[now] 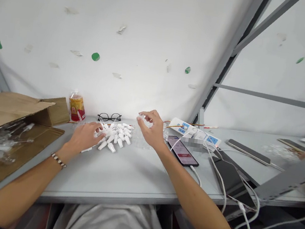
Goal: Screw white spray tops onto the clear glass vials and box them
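My left hand [88, 135] is at the left edge of a pile of white plastic caps [116, 136], some with thin stems. Its fingers are curled around what looks like one of these white caps. To the right of the pile, my right hand [152, 128] is raised just above the table, thumb and fingers bent toward each other. Between them is a small clear plastic piece [141, 116], whose exact kind I cannot make out. More clear plastic pieces [141, 141] lie on the table below that hand.
An open cardboard box [49, 135] at left holds clear and white plastic parts. Behind stand a red-and-yellow container [77, 108] and black glasses [109, 117]. At right are a power strip [178, 125], a lit phone [183, 152], a dark phone [233, 184], loose cables and a metal post [289, 179].
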{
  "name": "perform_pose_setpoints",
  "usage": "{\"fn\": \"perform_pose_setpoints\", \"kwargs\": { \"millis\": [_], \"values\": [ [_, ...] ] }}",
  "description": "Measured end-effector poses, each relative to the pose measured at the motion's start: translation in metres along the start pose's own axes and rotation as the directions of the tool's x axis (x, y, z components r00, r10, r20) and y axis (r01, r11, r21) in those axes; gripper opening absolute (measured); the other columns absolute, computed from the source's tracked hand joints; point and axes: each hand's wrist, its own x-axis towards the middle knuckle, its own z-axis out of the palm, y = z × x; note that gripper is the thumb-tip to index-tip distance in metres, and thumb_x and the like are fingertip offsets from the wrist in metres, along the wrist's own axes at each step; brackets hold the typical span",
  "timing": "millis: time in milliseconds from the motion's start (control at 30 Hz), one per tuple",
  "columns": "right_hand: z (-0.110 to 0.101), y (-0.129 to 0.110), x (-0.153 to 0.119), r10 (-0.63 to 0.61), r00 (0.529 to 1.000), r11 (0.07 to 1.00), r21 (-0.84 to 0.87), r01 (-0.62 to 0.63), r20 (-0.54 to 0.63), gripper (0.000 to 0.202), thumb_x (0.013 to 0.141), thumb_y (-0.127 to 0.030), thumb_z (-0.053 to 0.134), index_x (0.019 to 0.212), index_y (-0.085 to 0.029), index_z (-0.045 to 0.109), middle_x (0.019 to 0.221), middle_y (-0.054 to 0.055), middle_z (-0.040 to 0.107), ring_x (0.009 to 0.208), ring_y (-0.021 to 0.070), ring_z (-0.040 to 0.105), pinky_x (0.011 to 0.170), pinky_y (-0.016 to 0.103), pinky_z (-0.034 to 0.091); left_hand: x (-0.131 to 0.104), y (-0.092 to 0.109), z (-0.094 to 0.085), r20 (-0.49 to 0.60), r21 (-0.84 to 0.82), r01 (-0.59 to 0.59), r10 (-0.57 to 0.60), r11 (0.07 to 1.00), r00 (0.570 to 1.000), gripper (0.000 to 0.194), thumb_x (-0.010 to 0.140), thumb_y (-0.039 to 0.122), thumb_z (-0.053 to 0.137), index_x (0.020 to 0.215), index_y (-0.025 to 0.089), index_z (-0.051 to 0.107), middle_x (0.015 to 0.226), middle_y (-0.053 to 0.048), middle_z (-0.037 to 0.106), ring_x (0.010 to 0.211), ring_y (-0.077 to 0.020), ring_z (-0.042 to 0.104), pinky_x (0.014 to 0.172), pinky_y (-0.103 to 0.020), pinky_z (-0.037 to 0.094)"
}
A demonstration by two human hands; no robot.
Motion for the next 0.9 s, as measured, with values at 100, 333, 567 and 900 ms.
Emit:
{"fn": "perform_pose_setpoints", "kwargs": {
  "millis": [100, 333, 567, 900],
  "values": [
    [-0.001, 0.005, 0.001, 0.007, 0.998, 0.999, -0.05, -0.004, 0.063, 0.015, 0.082, -0.034, 0.059, 0.085, -0.021, 0.066, 0.074, 0.002, 0.055, 0.076, 0.0175, 0.052, 0.074, 0.032, 0.043, 0.0, -0.001, 0.0, -0.01, -0.021, 0.011, -0.011, 1.0, 1.0, 0.033, 0.084, 0.049, 0.05, 0.1, 0.024, 0.064, 0.101, -0.004, 0.071, 0.083, -0.0211, 0.064, 0.066, -0.03, 0.044],
    [0.007, 0.007, -0.007, 0.046, 0.935, 0.939, -0.335, 0.08, 0.352, 0.015, 0.082, -0.036, 0.063, 0.08, -0.021, 0.067, 0.084, 0.004, 0.065, 0.088, 0.0204, 0.054, 0.081, 0.036, 0.036, 0.001, -0.003, 0.001, -0.007, -0.028, 0.015, -0.015, 0.999, 1.0, 0.033, 0.084, 0.049, 0.05, 0.099, 0.024, 0.064, 0.1, -0.004, 0.071, 0.085, -0.0219, 0.064, 0.067, -0.031, 0.044],
    [0.009, 0.011, -0.011, 0.073, 0.88, 0.893, -0.424, 0.152, 0.47, 0.015, 0.084, -0.036, 0.064, 0.083, -0.021, 0.068, 0.095, 0.006, 0.062, 0.099, 0.0229, 0.05, 0.086, 0.038, 0.032, 0.001, -0.002, 0.0, 0.009, -0.07, 0.04, -0.039, 0.997, 0.999, 0.034, 0.082, 0.05, 0.051, 0.097, 0.023, 0.066, 0.099, -0.004, 0.071, 0.082, -0.0217, 0.063, 0.068, -0.031, 0.045],
    [0.011, 0.016, -0.014, 0.084, 0.876, 0.855, -0.486, 0.181, 0.475, 0.014, 0.083, -0.034, 0.063, 0.081, -0.02, 0.066, 0.102, 0.008, 0.062, 0.103, 0.0249, 0.048, 0.091, 0.043, 0.029, -0.001, 0.0, -0.001, -0.001, -0.077, 0.027, -0.028, 0.997, 1.0, 0.03, 0.083, 0.048, 0.051, 0.095, 0.024, 0.065, 0.098, -0.003, 0.071, 0.079, -0.0201, 0.063, 0.065, -0.03, 0.044]
  ]
}}
